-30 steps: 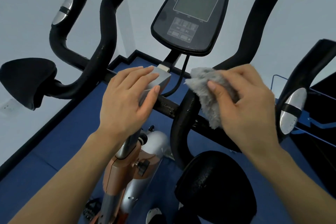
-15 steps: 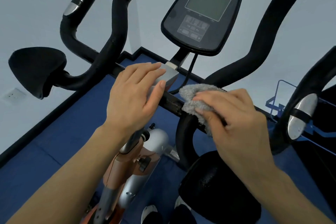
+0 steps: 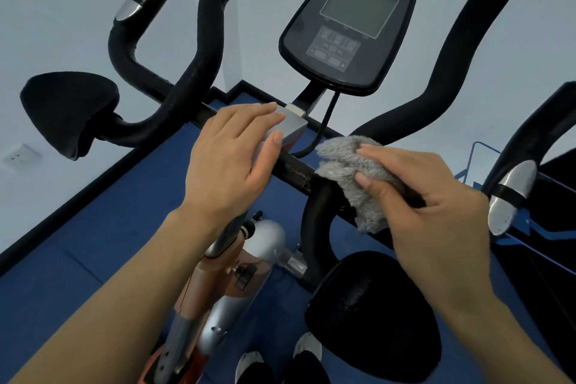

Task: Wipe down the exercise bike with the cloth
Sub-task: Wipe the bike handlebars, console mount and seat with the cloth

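Note:
The exercise bike fills the view, with black foam handlebars (image 3: 199,50) and a black console (image 3: 349,28) at the top centre. My right hand (image 3: 436,215) is shut on a fluffy grey cloth (image 3: 352,174), which is pressed on the black crossbar (image 3: 296,170) just right of the centre. My left hand (image 3: 230,162) lies flat on the grey clamp block (image 3: 294,125) at the top of the stem, fingers together, gripping nothing. The orange and silver frame (image 3: 237,274) runs down below my hands.
Black elbow pads sit at left (image 3: 68,112) and lower right (image 3: 374,315). Silver pulse sensors are on both outer grips (image 3: 511,193). A blue metal rack (image 3: 486,165) stands at right. Blue mat floor (image 3: 78,259) meets white walls. My shoe tips (image 3: 280,362) show at the bottom.
My right hand has slid the cloth along the crossbar, first left toward the stem, then slightly back right. My left hand has stayed on the clamp block. The view has shifted a little.

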Tool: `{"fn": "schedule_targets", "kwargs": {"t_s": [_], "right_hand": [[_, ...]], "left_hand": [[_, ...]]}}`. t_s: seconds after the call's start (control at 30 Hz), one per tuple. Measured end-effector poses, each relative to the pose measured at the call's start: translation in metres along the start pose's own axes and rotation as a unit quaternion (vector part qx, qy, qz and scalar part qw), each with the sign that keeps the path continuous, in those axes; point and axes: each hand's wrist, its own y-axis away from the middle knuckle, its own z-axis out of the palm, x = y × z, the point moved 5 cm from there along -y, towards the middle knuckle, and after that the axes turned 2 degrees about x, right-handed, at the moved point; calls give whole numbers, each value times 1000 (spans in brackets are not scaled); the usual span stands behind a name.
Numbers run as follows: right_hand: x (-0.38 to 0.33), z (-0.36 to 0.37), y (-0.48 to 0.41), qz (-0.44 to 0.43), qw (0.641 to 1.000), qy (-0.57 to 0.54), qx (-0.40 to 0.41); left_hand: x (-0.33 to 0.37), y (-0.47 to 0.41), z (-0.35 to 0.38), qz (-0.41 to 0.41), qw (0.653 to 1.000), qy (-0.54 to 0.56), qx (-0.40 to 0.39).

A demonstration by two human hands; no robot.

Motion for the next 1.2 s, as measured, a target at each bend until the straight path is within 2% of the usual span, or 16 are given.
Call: {"fn": "schedule_targets", "kwargs": {"t_s": [0.13,0.3,0.4,0.53,0.63,0.77,0.9,0.97,1.1,1.2], "right_hand": [[-12,5,3,-32,999,18,-10],[-16,25,3,-37,993,76,-83],[-18,23,8,-42,990,68,-113],[-10,16,2,6,996,45,-80],[-9,20,11,5,993,68,-95],[-5,16,15,74,990,1,-122],[-4,4,9,116,986,-94,-73],[-9,3,5,93,991,-70,-71],[-19,21,6,15,992,26,-123],[-17,26,10,0,987,62,-149]], "left_hand": [[0,0,0,-3,1000,0,5],[-1,0,-1,-4,1000,4,15],[0,-1,-1,-2,1000,5,16],[-1,0,-1,-8,1000,6,19],[-1,-1,-1,-4,1000,9,15],[0,0,-3,-3,1000,8,12],[4,2,-2,12,1000,-19,-4],[5,6,-1,19,999,-30,-4],[0,10,-1,-12,998,-43,35],[-2,10,-1,-23,998,-43,46]]}}
